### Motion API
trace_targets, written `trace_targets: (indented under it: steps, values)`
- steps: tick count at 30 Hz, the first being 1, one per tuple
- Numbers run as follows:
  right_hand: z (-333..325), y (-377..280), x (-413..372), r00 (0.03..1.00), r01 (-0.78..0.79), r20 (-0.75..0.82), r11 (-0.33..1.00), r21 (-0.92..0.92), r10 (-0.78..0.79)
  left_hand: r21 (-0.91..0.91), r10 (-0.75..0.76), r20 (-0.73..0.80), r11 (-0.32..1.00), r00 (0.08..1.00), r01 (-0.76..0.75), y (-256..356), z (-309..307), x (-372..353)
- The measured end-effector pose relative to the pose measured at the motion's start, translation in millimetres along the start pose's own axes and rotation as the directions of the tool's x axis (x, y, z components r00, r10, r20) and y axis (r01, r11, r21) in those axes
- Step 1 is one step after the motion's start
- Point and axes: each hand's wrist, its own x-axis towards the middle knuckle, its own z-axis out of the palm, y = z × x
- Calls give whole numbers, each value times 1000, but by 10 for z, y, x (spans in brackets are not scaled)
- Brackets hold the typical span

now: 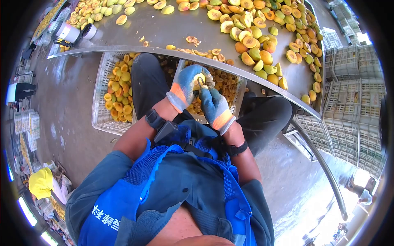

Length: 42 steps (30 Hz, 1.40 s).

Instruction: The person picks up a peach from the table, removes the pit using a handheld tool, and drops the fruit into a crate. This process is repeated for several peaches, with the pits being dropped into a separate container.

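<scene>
My left hand (191, 85), in a blue and orange work glove, is closed around a yellow peach half (199, 80) over the crates between my knees. Close against it, my right hand (214, 107) wears a matching glove, its fingers wrapped round a small curved metal tool (200, 83) that touches the fruit. The tool's handle is hidden in the glove. Below the hands, a white crate (239, 97) contains cut peach pieces. To the left of my knee stands another white crate (99, 98) of peach halves.
A metal table (180, 28) edges close beyond my hands, with many peach halves (250, 41) piled on it. A white cylindrical container (67, 32) lies at its left end. Stacked crates (349, 106) stand at right. A person in yellow (41, 183) is at far left.
</scene>
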Motion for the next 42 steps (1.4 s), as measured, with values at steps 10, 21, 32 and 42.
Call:
trace_targets:
  steps: [10,21,32,42]
  values:
    - [-150,-99,14,945,-301,210,915,269,250,133,171,275,968,946,-214,4,-175,-13]
    - [-15,-46,-4,964,-104,237,990,-100,125,-246,18,-182,967,983,-63,-277,-109,-5]
    - [-128,-114,-37,833,-450,490,828,335,255,-162,111,-179,977,978,-141,-280,-57,-49]
    - [-226,215,-86,606,-788,792,192,585,76,-105,14,69,994,998,-6,-355,-102,-76]
